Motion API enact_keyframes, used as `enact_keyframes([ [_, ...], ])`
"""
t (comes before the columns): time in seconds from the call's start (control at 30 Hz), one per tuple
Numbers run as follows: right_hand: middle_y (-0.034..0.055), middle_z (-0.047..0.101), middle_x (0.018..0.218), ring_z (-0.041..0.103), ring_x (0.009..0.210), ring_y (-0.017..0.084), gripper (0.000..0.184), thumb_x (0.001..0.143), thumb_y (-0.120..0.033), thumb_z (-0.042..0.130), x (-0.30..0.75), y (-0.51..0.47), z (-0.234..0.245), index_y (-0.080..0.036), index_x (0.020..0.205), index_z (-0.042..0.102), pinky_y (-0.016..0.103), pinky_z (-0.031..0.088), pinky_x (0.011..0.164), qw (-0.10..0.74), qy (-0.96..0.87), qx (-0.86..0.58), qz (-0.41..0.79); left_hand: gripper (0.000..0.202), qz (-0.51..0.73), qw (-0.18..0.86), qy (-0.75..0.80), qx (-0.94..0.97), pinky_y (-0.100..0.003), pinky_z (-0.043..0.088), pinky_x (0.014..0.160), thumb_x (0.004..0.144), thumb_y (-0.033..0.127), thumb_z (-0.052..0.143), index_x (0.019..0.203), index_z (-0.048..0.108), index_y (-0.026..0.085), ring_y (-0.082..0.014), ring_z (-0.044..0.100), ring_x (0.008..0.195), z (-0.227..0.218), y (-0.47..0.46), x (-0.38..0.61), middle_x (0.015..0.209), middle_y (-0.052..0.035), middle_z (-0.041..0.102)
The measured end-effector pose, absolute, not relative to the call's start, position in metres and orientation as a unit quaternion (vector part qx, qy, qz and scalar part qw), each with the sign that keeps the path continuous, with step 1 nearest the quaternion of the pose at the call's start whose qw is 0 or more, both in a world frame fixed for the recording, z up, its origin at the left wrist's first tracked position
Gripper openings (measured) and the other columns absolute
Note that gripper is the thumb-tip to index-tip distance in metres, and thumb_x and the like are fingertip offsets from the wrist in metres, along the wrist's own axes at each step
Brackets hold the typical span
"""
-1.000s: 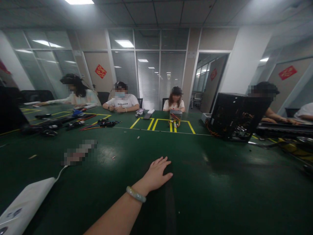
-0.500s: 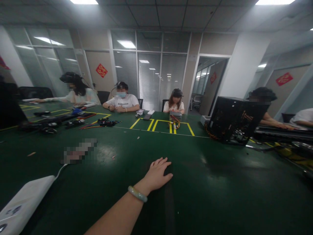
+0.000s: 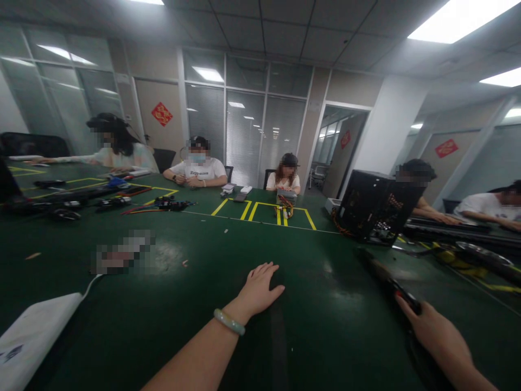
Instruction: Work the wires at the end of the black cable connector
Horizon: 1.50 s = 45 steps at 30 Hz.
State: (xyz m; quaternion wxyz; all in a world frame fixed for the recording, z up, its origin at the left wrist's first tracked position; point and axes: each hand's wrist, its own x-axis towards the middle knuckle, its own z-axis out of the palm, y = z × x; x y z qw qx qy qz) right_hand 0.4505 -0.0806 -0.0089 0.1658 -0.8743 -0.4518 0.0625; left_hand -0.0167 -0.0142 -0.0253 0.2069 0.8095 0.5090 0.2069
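Note:
My left hand (image 3: pixel 259 289) lies flat on the green tabletop (image 3: pixel 317 347), palm down, fingers stretched and thumb apart, with a greenish bangle on the wrist. It holds nothing. At the right, my right hand (image 3: pixel 442 334) is closed round a long black object (image 3: pixel 385 277) with a small red part near the thumb. This object is blurred and slants away toward the upper left, and part of it runs below the hand; I cannot make out its kind.
A white box-like device (image 3: pixel 40 336) at left has a cable to a pixelated item (image 3: pixel 122 252). A black computer case (image 3: pixel 376 209) stands at right. Black cables (image 3: pixel 169 203) lie far left, and a power supply with wires (image 3: pixel 286 198) sits mid-table. Several people sit around the table.
My right hand has come into view at the right, holding the long black object. My left hand stays flat on the table. The view has turned slightly to the right.

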Motion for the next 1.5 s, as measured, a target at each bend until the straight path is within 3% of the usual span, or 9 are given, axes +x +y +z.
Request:
enact_keyframes([
  [0.2, 0.0122, 0.069, 0.096, 0.067, 0.084, 0.028, 0.051, 0.090, -0.062, 0.041, 0.306, -0.051, -0.016, -0.020, 0.111, 0.058, 0.034, 0.047, 0.070, 0.179, -0.665, -0.715, 0.122, 0.060, 0.321, 0.139, 0.494, 0.796, -0.047, 0.024, 0.114, 0.093, 0.053, 0.044, 0.146, 0.032, 0.027, -0.0260, 0.023, 0.142, -0.009, -0.021, -0.015, 0.153, -0.0040, 0.029],
  [0.33, 0.0068, 0.069, 0.098, 0.065, 0.086, 0.024, 0.040, 0.089, -0.054, 0.052, 0.220, -0.047, -0.008, -0.022, 0.114, 0.057, 0.029, 0.042, 0.073, 0.177, -0.794, -0.567, 0.125, 0.046, 0.348, 0.069, 0.456, 0.816, -0.045, 0.022, 0.116, 0.095, 0.041, 0.045, 0.139, 0.043, 0.026, -0.0226, 0.033, 0.137, -0.001, -0.026, -0.015, 0.145, -0.0033, 0.043],
  [0.53, 0.0047, 0.067, 0.099, 0.062, 0.087, 0.022, 0.033, 0.088, -0.046, 0.057, 0.171, -0.038, -0.001, -0.023, 0.111, 0.059, 0.028, 0.040, 0.073, 0.170, -0.850, -0.469, 0.167, 0.028, 0.305, 0.048, 0.500, 0.809, -0.038, 0.044, 0.093, 0.096, 0.036, 0.043, 0.107, 0.066, 0.025, -0.0210, 0.062, 0.100, -0.001, -0.027, -0.017, 0.107, -0.0031, 0.069],
  [0.73, 0.0088, 0.051, 0.130, 0.055, 0.107, 0.023, 0.069, 0.079, -0.044, 0.071, 0.196, -0.043, 0.007, -0.023, 0.138, 0.042, 0.031, 0.042, 0.091, 0.244, -0.824, -0.470, 0.203, 0.025, 0.309, 0.037, 0.494, 0.812, -0.037, 0.045, 0.089, 0.095, 0.033, 0.046, 0.107, 0.066, 0.025, -0.0206, 0.063, 0.096, 0.001, -0.026, -0.015, 0.104, -0.0021, 0.070],
  [0.87, 0.0048, 0.064, 0.098, 0.060, 0.084, 0.020, 0.031, 0.090, -0.047, 0.056, 0.219, -0.047, 0.023, -0.021, 0.105, 0.065, 0.029, 0.043, 0.071, 0.213, -0.783, -0.555, 0.184, 0.026, 0.319, 0.036, 0.457, 0.830, -0.037, 0.043, 0.092, 0.096, 0.032, 0.046, 0.113, 0.064, 0.024, -0.0203, 0.061, 0.102, 0.002, -0.030, -0.009, 0.109, -0.0026, 0.068],
  [1.0, 0.0016, 0.065, 0.078, 0.058, 0.069, 0.017, 0.030, 0.086, -0.050, 0.059, 0.223, -0.054, 0.025, -0.021, 0.084, 0.068, 0.026, 0.035, 0.056, 0.125, -0.788, -0.569, 0.201, 0.026, 0.292, 0.055, 0.410, 0.862, -0.037, 0.043, 0.095, 0.095, 0.032, 0.048, 0.114, 0.062, 0.025, -0.0200, 0.060, 0.103, 0.003, -0.038, -0.002, 0.111, -0.0023, 0.067],
  [1.13, 0.0005, 0.065, 0.075, 0.056, 0.064, 0.016, 0.021, 0.075, -0.042, 0.073, 0.213, -0.060, 0.015, -0.022, 0.080, 0.068, 0.025, 0.032, 0.053, 0.101, -0.814, -0.532, 0.212, 0.032, 0.252, 0.057, 0.404, 0.877, -0.039, 0.041, 0.097, 0.089, 0.036, 0.057, 0.119, 0.059, 0.025, -0.0225, 0.058, 0.108, 0.000, -0.042, 0.002, 0.117, -0.0031, 0.065],
  [1.23, -0.0005, 0.065, 0.073, 0.057, 0.064, 0.015, 0.012, 0.078, -0.033, 0.070, 0.215, -0.058, 0.010, -0.021, 0.081, 0.067, 0.024, 0.036, 0.055, 0.095, -0.823, -0.455, 0.327, 0.040, 0.236, 0.051, 0.422, 0.874, -0.041, 0.038, 0.100, 0.088, 0.042, 0.059, 0.124, 0.056, 0.025, -0.0244, 0.056, 0.111, -0.003, -0.041, 0.002, 0.120, -0.0044, 0.063],
  [1.5, 0.0039, 0.067, 0.080, 0.053, 0.062, 0.012, 0.032, 0.084, -0.042, 0.066, 0.240, -0.037, 0.003, -0.015, 0.093, 0.053, 0.023, 0.040, 0.059, 0.227, -0.660, -0.354, 0.622, 0.047, 0.201, 0.047, 0.467, 0.860, -0.043, 0.039, 0.097, 0.095, 0.054, 0.039, 0.125, 0.056, 0.022, -0.0262, 0.057, 0.109, 0.000, -0.041, -0.005, 0.118, -0.0080, 0.063],
])
